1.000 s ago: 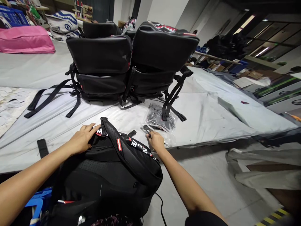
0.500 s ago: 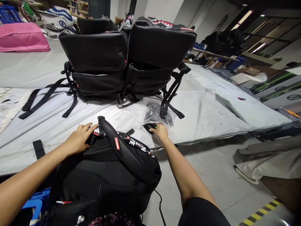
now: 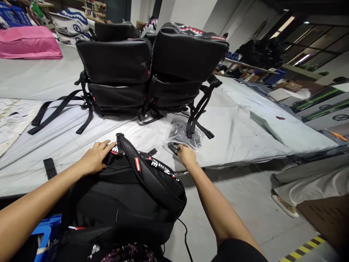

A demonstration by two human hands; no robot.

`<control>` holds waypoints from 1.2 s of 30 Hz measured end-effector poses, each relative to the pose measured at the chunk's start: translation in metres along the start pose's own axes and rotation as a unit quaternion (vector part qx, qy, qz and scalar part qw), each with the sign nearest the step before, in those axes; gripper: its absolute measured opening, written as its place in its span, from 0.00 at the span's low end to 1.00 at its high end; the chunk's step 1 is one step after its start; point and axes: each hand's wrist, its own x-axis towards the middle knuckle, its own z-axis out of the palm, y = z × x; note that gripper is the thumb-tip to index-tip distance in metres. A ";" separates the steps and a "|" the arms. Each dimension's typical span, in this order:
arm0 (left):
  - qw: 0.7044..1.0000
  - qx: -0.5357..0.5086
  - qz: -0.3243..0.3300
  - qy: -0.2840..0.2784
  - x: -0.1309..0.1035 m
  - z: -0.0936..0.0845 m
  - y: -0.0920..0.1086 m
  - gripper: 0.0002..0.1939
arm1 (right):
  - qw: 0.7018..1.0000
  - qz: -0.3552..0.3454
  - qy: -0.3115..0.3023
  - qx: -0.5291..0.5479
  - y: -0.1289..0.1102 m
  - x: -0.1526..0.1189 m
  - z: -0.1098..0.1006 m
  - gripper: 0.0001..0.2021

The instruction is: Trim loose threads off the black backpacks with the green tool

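A black backpack [image 3: 109, 203] lies in front of me at the table's near edge, with a padded shoulder strap [image 3: 139, 167] across it and white lettering along its far side. My left hand [image 3: 95, 156] rests on its upper left edge, fingers stretched out and apart, holding nothing. Beyond the backpack's right end, my right hand [image 3: 187, 156] is closed at the mouth of a clear plastic bag [image 3: 181, 131] with dark items inside. Its fingers pinch a small black tag with a yellow-green spot, partly covered by the hand.
Several black backpacks [image 3: 117, 62] are stacked at the table's back, their straps hanging toward me. A pink bag [image 3: 29, 43] lies at far left. A blue plastic frame [image 3: 45, 236] is at lower left. A person's trouser leg [image 3: 313, 178] and a cardboard box [image 3: 327, 222] are at right.
My right hand has turned slightly and its fingers have closed further, so less of the black tag shows. The left hand stays on the backpack. The view has shifted slightly.
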 end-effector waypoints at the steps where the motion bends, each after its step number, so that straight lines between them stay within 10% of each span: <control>1: 1.000 -0.015 0.001 0.006 -0.001 -0.001 0.001 0.46 | 1.000 -0.021 0.009 0.009 -0.001 -0.008 -0.008 0.10; 7: 0.923 -0.242 -0.010 0.299 -0.026 -0.013 0.049 0.23 | 0.941 -0.261 0.157 0.145 -0.035 -0.074 -0.053 0.15; 10: 0.862 -0.475 0.023 0.176 -0.039 -0.011 0.090 0.19 | 0.818 -0.445 0.250 0.267 -0.066 -0.105 -0.066 0.13; 13: 0.790 -0.611 0.033 0.041 -0.048 -0.002 0.112 0.17 | 0.771 -0.495 0.244 0.318 -0.090 -0.125 -0.072 0.14; 18: 0.785 -0.590 -0.023 0.187 -0.066 0.016 0.108 0.16 | 0.805 -0.332 0.087 0.484 -0.111 -0.140 -0.076 0.13; 21: 0.806 -0.550 -0.006 0.216 -0.075 0.022 0.104 0.14 | 0.809 -0.348 -0.008 0.473 -0.120 -0.147 -0.077 0.05; 26: 0.869 -0.355 0.068 0.338 -0.089 0.038 0.085 0.12 | 0.830 -0.413 0.100 0.362 -0.129 -0.137 -0.078 0.07; 29: 0.895 -0.181 -0.050 0.404 -0.092 0.056 0.055 0.24 | 0.843 -0.411 0.152 0.312 -0.139 -0.118 -0.077 0.09; 36: 0.900 -0.191 -0.007 0.391 -0.088 0.095 0.006 0.15 | 0.903 -0.416 -0.069 0.083 -0.194 -0.094 -0.080 0.15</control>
